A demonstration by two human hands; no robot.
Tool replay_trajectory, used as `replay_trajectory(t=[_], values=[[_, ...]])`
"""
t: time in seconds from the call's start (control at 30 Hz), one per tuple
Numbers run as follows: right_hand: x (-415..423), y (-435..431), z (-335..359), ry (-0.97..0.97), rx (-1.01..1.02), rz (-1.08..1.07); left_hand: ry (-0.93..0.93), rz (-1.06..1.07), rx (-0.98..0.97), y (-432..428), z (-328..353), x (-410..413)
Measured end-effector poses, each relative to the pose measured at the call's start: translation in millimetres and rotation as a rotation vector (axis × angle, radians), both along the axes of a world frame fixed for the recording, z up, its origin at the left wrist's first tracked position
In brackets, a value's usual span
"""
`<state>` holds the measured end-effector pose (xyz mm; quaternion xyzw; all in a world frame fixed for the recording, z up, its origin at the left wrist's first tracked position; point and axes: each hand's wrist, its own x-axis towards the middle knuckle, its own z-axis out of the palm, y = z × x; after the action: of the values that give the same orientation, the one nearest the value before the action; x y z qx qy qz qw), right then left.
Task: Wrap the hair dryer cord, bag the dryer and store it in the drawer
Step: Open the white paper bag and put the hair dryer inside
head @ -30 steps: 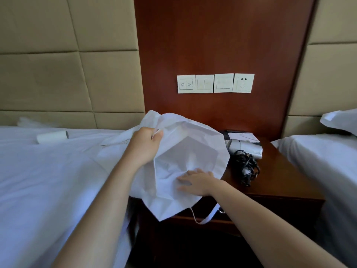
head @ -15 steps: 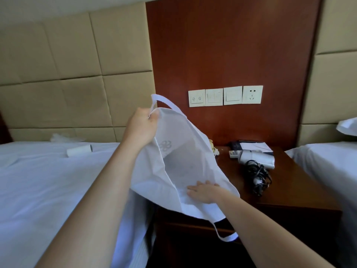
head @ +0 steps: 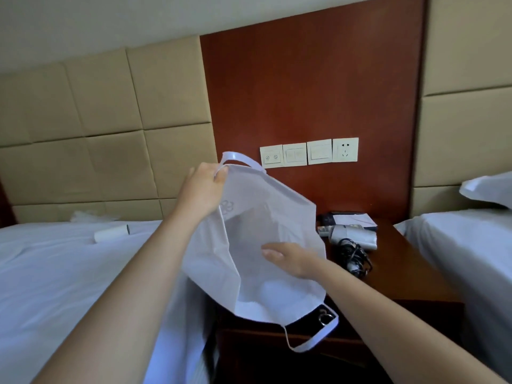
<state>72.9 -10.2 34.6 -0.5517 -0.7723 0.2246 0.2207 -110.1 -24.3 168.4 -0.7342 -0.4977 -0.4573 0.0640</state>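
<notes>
A white fabric bag (head: pixel 257 231) with loop handles hangs open in front of me. My left hand (head: pixel 201 191) grips its upper rim by one handle and holds it up. My right hand (head: pixel 288 257) reaches into the bag's mouth with fingers flat against the inner wall. The white hair dryer (head: pixel 353 235) lies on the wooden nightstand (head: pixel 410 273) to the right of the bag, its black cord (head: pixel 354 257) bundled in front of it. A drawer front with a metal ring pull (head: pixel 324 318) shows below the bag's lower handle.
White beds flank the nightstand, the left one (head: pixel 55 273) carrying a small white roll (head: pixel 110 235). Papers and a dark folder (head: pixel 352 218) lie behind the dryer. Wall switches and a socket (head: pixel 309 152) sit on the wood panel above.
My left hand has lifted the bag's rim higher, so the bag hangs more upright and open. My right hand stays inside it. The view has tilted upward.
</notes>
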Motion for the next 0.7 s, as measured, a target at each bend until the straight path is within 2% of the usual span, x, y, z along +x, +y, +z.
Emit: replay_trajectory(t=[0.07,0.13,0.2,0.27,0.33,0.4,0.53,0.7], values=[[17,-23,14,0.033,0.111,0.018,0.059,-0.019,-0.018,1,-4,2],[38,-44,25,0.145,0.232,-0.023,0.08,-0.014,-0.058,5,-8,3],[62,-53,31,0.231,0.339,-0.168,0.1,-0.01,-0.091,9,-10,5],[88,-52,29,0.194,0.389,-0.388,0.107,-0.03,-0.109,7,-11,11],[113,-42,18,0.101,0.312,-0.608,0.127,-0.078,-0.109,4,-10,17],[132,-29,1,0.064,0.174,-0.74,0.136,-0.121,-0.11,2,-9,20],[142,-6,-26,0.072,-0.007,-0.828,0.156,-0.193,-0.133,13,-12,16],[131,18,-36,0.165,-0.11,-0.866,0.211,-0.229,-0.199,24,-16,14]])
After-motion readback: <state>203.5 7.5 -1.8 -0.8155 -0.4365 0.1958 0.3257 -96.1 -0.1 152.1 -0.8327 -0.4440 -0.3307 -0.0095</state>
